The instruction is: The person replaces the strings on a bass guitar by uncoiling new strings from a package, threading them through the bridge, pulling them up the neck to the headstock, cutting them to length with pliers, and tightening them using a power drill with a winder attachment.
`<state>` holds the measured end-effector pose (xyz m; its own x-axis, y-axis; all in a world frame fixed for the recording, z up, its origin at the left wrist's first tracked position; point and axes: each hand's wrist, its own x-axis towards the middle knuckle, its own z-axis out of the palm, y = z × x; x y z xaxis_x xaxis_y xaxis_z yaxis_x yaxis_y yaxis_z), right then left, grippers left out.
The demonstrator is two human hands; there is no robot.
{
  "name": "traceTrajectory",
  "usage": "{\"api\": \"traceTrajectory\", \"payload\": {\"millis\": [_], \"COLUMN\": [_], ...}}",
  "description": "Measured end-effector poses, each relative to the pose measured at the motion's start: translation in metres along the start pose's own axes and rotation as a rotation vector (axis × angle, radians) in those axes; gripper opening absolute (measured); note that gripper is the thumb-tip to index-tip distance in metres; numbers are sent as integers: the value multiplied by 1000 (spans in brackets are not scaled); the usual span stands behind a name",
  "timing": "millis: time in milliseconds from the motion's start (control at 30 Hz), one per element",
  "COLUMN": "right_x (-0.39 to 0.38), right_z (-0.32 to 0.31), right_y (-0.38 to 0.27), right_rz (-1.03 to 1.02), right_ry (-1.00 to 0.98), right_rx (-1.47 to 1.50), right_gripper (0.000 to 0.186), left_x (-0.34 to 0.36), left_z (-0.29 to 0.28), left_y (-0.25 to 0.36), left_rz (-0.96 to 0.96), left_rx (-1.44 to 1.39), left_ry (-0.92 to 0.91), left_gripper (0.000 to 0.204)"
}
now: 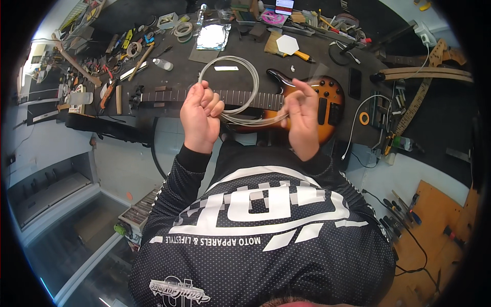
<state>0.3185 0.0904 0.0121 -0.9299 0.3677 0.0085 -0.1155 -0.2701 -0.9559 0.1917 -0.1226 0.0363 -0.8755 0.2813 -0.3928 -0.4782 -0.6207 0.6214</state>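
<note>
My left hand (202, 110) is closed around the side of a coil of thin silvery wire (254, 77), held up above the workbench. The coil's round loop stands up from the fist, and lower strands sweep across to my right hand (303, 115). That hand is smeared by motion. One finger points up and the others bend near the strands; whether they grip the wire does not show. Beneath both hands lies a sunburst electric guitar (325, 128), body to the right and neck to the left. My hands and the coil partly cover its neck and body.
Hand tools crowd the dark bench (169, 115) at left. Behind the coil are a silvery packet (213, 37), a wire roll (183, 29) and a white hexagonal piece (287, 44). A phone (355, 83) and white cable (353, 134) lie right of the guitar.
</note>
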Motion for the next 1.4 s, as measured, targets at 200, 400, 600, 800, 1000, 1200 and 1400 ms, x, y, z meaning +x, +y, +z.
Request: {"api": "traceTrajectory", "payload": {"millis": [200,400,600,800,1000,1200,1400], "right_x": [-8,-8,28,55,55,59,54], "right_z": [-13,-50,-5,76,115,154,184], "right_y": [-2,0,-57,-64,-51,-41,-26], "right_rz": [-19,-57,-530,-394,-770,-404,442], "right_ry": [52,380,-45,-529,-612,-794,-949], "right_rx": [24,-451,-709,-698,-699,-415,-112], "right_gripper": [21,37,40,48,33,21,26], "left_x": [-10,-24,-49,-74,-96,-105,-114], "left_z": [5,5,20,29,1,-38,-87], "left_y": [2,16,50,65,87,130,150], "left_rz": [210,240,98,91,125,-98,-125], "left_rx": [153,318,523,621,863,758,634], "left_ry": [12,-148,-333,-240,-86,-266,-336], "left_gripper": [21,24,24,20,20,23,35]}}
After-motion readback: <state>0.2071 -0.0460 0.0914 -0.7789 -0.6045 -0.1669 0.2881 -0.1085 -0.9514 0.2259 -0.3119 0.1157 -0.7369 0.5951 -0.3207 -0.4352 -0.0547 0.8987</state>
